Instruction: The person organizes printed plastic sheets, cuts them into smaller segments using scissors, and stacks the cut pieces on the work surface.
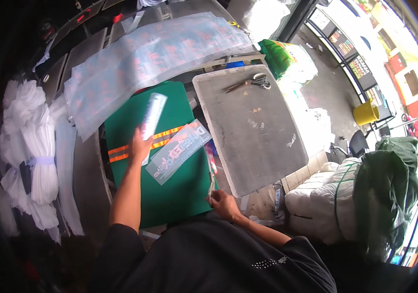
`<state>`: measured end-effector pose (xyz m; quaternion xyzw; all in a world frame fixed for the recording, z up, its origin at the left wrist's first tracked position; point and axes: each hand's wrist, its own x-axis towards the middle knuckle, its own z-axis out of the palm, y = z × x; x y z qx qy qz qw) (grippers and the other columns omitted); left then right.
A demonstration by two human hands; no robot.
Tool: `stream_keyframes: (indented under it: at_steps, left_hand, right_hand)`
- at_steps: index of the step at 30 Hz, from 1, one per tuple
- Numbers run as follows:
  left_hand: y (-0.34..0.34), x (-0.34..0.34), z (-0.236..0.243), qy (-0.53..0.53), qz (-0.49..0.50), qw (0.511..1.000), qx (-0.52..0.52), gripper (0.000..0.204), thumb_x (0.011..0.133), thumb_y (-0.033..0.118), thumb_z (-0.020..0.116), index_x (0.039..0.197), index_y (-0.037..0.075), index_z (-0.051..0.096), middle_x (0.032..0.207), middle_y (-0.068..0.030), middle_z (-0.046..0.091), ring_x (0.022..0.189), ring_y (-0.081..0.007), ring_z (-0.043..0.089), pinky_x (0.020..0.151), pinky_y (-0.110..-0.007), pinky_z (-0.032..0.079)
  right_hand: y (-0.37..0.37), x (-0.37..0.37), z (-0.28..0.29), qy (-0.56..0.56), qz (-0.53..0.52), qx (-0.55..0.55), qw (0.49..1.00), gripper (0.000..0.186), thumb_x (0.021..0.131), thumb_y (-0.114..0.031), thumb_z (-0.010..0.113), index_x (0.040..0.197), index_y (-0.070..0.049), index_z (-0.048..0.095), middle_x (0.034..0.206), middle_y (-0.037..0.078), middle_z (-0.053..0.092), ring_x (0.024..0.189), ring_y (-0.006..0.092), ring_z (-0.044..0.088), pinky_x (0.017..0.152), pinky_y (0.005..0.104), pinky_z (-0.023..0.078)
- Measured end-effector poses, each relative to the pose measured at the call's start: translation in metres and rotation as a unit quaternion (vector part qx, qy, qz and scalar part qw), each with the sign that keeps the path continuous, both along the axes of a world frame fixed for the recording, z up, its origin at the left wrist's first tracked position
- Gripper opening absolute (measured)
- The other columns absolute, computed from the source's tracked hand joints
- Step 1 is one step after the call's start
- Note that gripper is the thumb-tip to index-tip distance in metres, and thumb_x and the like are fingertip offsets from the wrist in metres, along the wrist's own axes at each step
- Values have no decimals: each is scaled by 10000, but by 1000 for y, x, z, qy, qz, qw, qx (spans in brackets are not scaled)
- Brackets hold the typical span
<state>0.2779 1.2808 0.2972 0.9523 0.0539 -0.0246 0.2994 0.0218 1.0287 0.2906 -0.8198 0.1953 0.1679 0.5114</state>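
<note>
A green cloth panel (170,202) lies spread in front of me, crossed by an orange and silver reflective strip (118,154). My left hand (142,142) is closed round a white tube-like roll (154,111), tilted over the cloth. A clear film sheet with printed lettering (177,152) rests slantwise on the panel, over part of the strip. At the panel's right edge, my right hand (224,204) pinches something thin and pale; its kind is too small to tell.
Scissors with dark handles (250,83) lie on a grey board (257,141) to the right. Long printed film sheets (145,53) cover the far tables. White bundled cloth (40,166) hangs at left. Large wrapped bales (345,195) stand at right, with a yellow bucket (365,112) beyond.
</note>
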Motion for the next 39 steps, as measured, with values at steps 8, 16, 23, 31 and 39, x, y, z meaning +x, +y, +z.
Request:
stream_keyframes:
  at_steps: [8, 16, 23, 31, 39]
  left_hand:
    - [-29, -71, -12, 23, -237, 971, 26, 932, 644, 354, 810, 1415, 111, 348, 1394, -203, 411, 1248, -329, 449, 1009, -432, 380]
    - [-58, -94, -17, 43, -103, 982, 153, 1225, 580, 460, 835, 1490, 119, 88, 1456, -220, 293, 1338, -374, 309, 1056, -585, 241]
    - [-61, -89, -25, 14, -110, 978, 176, 1227, 550, 413, 868, 1470, 51, 141, 1254, -194, 481, 1209, -336, 440, 1021, -523, 331]
    - [-51, -96, -20, 65, -113, 978, 161, 1227, 512, 418, 874, 1463, 71, 180, 1278, -220, 424, 1196, -378, 413, 1001, -472, 372]
    - [-36, -116, -12, 64, -145, 969, 190, 1239, 541, 448, 854, 1481, 90, 130, 1383, -189, 390, 1303, -335, 360, 1056, -539, 287]
  right_hand:
    - [-42, -10, -1, -40, -150, 73, 985, 296, 853, -240, 688, 947, 24, 593, 783, 63, 655, 710, 110, 599, 648, 265, 488]
    - [-75, -4, -12, -63, -192, -1, 979, 288, 838, -230, 679, 947, 24, 600, 747, 96, 671, 673, 132, 637, 630, 277, 501]
    - [-105, 13, -34, -91, -170, -168, 967, 277, 781, -191, 661, 955, 19, 612, 838, 193, 676, 789, 338, 670, 740, 383, 513]
    - [-123, 27, -25, -70, -85, -195, 975, 299, 754, -218, 704, 902, 24, 614, 800, 201, 664, 797, 355, 656, 738, 402, 501]
    - [-83, 52, 5, -220, 38, -270, 937, 475, 739, -271, 752, 1062, 38, 592, 1078, 258, 603, 988, 415, 590, 863, 446, 478]
